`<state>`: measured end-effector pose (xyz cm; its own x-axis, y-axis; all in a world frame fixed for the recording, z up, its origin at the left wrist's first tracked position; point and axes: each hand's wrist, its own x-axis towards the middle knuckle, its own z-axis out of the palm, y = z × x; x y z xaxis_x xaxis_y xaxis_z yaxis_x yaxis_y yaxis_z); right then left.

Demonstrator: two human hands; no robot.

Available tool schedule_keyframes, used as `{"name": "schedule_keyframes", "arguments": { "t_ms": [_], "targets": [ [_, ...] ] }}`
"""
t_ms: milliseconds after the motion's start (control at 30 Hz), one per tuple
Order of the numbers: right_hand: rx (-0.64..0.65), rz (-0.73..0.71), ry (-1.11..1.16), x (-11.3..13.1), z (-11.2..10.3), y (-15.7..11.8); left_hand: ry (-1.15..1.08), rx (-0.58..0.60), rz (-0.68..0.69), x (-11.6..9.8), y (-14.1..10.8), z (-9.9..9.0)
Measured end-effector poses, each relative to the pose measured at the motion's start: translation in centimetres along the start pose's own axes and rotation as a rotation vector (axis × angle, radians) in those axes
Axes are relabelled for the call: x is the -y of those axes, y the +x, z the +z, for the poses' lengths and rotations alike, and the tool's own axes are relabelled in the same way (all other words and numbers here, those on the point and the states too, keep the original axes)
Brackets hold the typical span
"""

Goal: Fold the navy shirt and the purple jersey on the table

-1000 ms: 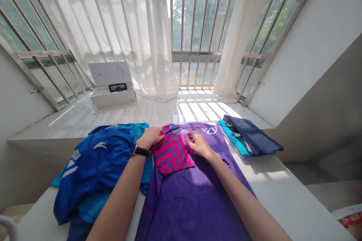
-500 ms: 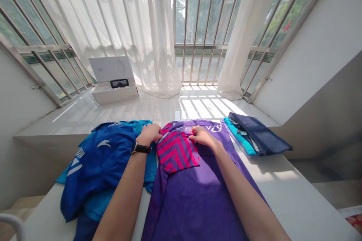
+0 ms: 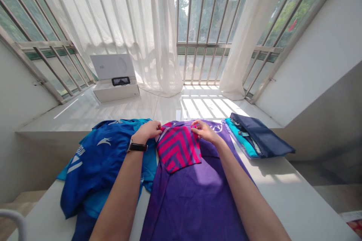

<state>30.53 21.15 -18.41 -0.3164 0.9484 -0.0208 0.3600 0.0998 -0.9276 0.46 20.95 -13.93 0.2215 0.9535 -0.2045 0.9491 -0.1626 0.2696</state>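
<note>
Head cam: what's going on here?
A person is working bare-handed at a white counter. Their left hand and right hand are at the top corners of a pink-striped flap folded over a purple shirt. A blue shirt lies bunched to the left, and a navy bundle sits on teal cloth to the right.

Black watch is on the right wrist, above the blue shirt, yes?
Wrong wrist: the head view shows the black watch on the wrist of the left hand, not the right. It is above the blue shirt, as you said.
</note>
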Motion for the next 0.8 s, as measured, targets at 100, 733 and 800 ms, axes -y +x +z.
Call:
{"name": "schedule_keyframes", "arguments": {
  "t_ms": [100, 733, 800],
  "targets": [
    [-0.183, -0.023, -0.070, 0.1, 0.0, 0.6, 0.021, -0.110, -0.044, -0.4, 0.4, 0.5],
    [0.214, 0.117, 0.117, 1.3, -1.5, -1.2, 0.090, -0.165, -0.082, -1.4, 1.1, 3.2],
    [0.165, 0.089, 0.120, 2.0, -1.8, -1.3, 0.090, -0.165, -0.087, -1.5, 1.1, 3.2]
  ]
}}
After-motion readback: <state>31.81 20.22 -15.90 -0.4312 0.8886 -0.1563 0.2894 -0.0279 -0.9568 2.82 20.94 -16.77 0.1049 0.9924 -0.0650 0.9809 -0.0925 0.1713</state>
